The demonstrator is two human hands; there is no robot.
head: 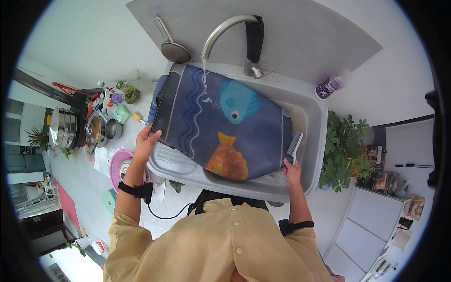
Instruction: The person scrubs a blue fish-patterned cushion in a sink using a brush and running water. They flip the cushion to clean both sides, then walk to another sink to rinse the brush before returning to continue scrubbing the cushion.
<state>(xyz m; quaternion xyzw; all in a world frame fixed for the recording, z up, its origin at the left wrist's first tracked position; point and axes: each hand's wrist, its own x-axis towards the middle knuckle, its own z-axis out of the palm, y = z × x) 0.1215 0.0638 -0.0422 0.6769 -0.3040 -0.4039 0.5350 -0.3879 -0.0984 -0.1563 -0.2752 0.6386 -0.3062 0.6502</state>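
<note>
A dark blue mat with a turquoise fish, an orange fish and wavy lines lies across the grey sink, its left part over the drainboard. My left hand grips the mat's left edge, thumb on top. In my right hand is the handle of a grey scrub brush, bristles pointing left. The right fingers also touch the mat's lower right corner. From the curved faucet a stream of water falls onto the mat, where a small patch of foam shows.
A strainer hangs on the backsplash left of the faucet. The purple bottle stands at the sink's back right corner, near a leafy plant. On the left counter are a pink basin, a small pot and a steamer.
</note>
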